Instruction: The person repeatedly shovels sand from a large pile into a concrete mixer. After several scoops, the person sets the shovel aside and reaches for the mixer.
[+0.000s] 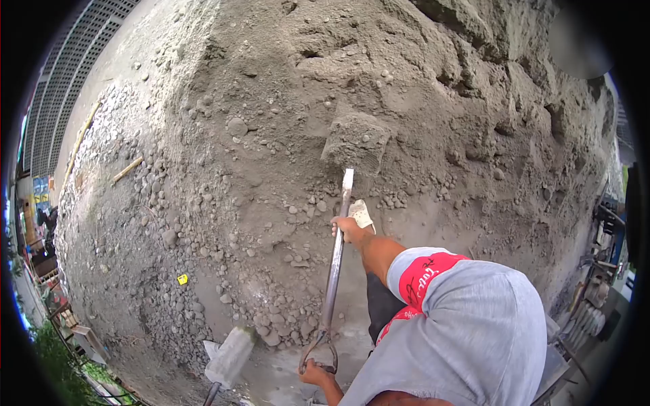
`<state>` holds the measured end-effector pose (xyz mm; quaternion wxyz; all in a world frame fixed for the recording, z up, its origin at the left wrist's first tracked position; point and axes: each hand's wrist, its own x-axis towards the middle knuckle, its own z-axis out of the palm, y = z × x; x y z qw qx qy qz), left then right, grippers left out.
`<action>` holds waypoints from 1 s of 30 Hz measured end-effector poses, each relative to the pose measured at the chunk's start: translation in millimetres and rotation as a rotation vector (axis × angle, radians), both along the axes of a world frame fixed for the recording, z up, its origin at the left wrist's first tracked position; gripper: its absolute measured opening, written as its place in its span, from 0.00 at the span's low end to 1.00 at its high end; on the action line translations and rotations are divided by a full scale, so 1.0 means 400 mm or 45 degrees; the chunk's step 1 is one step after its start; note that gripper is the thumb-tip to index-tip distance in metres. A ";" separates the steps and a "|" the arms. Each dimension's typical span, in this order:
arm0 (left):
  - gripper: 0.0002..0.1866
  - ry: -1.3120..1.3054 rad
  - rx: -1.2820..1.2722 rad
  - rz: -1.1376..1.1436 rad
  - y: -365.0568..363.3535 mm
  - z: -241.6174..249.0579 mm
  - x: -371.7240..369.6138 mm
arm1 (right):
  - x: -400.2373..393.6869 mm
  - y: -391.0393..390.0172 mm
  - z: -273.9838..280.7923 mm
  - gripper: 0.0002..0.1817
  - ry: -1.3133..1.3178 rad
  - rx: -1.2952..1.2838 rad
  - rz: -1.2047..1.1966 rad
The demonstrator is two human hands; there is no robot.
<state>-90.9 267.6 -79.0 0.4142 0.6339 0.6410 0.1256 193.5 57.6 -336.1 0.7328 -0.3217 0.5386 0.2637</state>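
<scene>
I hold a shovel (336,264) with a metal shaft and a D-shaped handle. My right hand (349,229) is closed around the shaft, above its middle. My left hand (315,373) is closed on the D-shaped handle at the bottom. The shovel's blade (332,149) lies against the grey sand and gravel heap (284,128), with a clump of sand (362,139) on it. Close to my right hand is a light-coloured, perforated shoe (361,214).
A second shovel's grey blade (230,357) is at the lower left. Loose stones (277,318) lie left of the shaft. A small yellow object (183,279) and a short wooden stick (127,170) rest on the gravel. Perforated panels (68,74) stand at upper left.
</scene>
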 end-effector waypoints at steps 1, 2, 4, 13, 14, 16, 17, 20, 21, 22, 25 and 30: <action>0.08 0.024 0.038 -0.044 0.019 0.032 -0.007 | -0.039 0.002 -0.006 0.08 0.035 0.033 -0.031; 0.08 0.047 0.079 -0.094 0.032 0.066 -0.005 | -0.074 -0.001 0.002 0.07 0.070 0.070 -0.068; 0.08 0.074 0.155 -0.263 0.045 0.135 0.015 | -0.133 -0.019 0.034 0.09 0.038 0.086 -0.234; 0.12 0.328 0.324 -1.212 0.068 -0.009 0.087 | -0.525 -0.371 -0.013 0.07 -0.106 0.329 -1.210; 0.11 0.350 0.303 -1.318 -0.004 -0.044 0.097 | -0.590 -0.469 0.056 0.06 0.021 0.210 -1.310; 0.09 0.380 0.248 -1.562 -0.183 -0.101 0.097 | -0.795 -0.658 0.090 0.06 -0.056 0.152 -1.527; 0.08 0.386 0.213 -1.695 -0.286 -0.117 0.094 | -0.897 -0.769 0.146 0.06 -0.046 0.082 -1.610; 0.06 0.345 0.016 -2.123 -0.635 -0.156 0.053 | -1.258 -1.087 0.331 0.07 -0.032 -0.299 -1.935; 0.05 0.285 -0.097 -2.262 -0.774 -0.152 0.024 | -1.388 -1.193 0.388 0.07 -0.063 -0.419 -2.042; 0.05 0.233 -0.250 -2.377 -0.936 -0.111 -0.040 | -1.534 -1.290 0.491 0.07 -0.055 -0.539 -2.090; 0.03 0.078 -1.179 -2.333 -1.420 0.189 -0.383 | -1.993 -1.529 0.798 0.07 -0.362 -1.033 -2.263; 0.04 0.305 -2.696 -2.859 -1.754 0.945 -0.979 | -2.552 -1.660 1.368 0.13 -1.034 -1.637 -2.559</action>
